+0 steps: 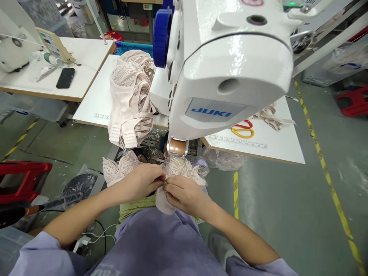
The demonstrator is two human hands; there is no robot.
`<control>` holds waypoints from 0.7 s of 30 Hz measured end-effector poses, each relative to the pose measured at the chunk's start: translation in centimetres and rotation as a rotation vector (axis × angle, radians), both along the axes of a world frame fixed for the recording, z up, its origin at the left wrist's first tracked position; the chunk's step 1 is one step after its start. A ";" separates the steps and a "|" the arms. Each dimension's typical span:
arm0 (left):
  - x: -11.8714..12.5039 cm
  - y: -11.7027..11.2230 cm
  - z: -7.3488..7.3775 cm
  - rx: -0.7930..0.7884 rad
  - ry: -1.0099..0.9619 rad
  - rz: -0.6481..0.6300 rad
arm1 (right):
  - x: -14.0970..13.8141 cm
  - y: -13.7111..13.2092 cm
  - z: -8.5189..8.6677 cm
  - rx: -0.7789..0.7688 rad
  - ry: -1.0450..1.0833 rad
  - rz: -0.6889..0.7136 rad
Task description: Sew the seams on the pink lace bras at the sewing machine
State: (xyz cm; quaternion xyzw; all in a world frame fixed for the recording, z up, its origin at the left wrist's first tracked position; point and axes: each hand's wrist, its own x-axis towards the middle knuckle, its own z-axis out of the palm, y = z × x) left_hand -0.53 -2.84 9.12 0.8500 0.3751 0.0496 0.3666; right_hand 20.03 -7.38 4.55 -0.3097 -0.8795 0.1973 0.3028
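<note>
A beige lace bra [120, 167] lies across my lap, its cups spread to either side under the head of a white sewing machine [230, 76]. My left hand [149, 178] pinches the bra near its middle, fingers pressed together. Close against it, my right hand [184, 193] is closed on the same bra from the other side. The fingertips of both hands almost meet, and the exact bit between them is hidden. A pale smooth piece of the bra hangs below the right fingers. Just above the hands sits the machine's lower end with its brownish cover [177, 147].
A tall pile of beige bras [130, 99] rests on the white table left of the machine. Scissors [243, 129] with red and yellow handles and beige strips [271, 117] lie to the right. A phone [65, 78] lies on the neighbouring table; red stools [24, 182] stand on the floor.
</note>
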 end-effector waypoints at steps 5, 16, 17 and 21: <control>0.3 1.2 -0.2 -0.180 0.034 -0.042 | -0.6 -0.4 -1.3 -0.280 0.151 -0.113; 2.7 -2.3 -3.2 -0.385 -0.595 0.568 | -0.7 -1.1 0.1 -0.467 0.515 -0.367; 2.6 -2.3 -3.4 -0.308 -0.560 0.555 | -0.6 -1.1 0.3 -0.462 0.488 -0.364; 2.0 -2.0 -3.8 0.101 -0.421 0.473 | -0.5 -1.1 0.5 -0.458 0.454 -0.368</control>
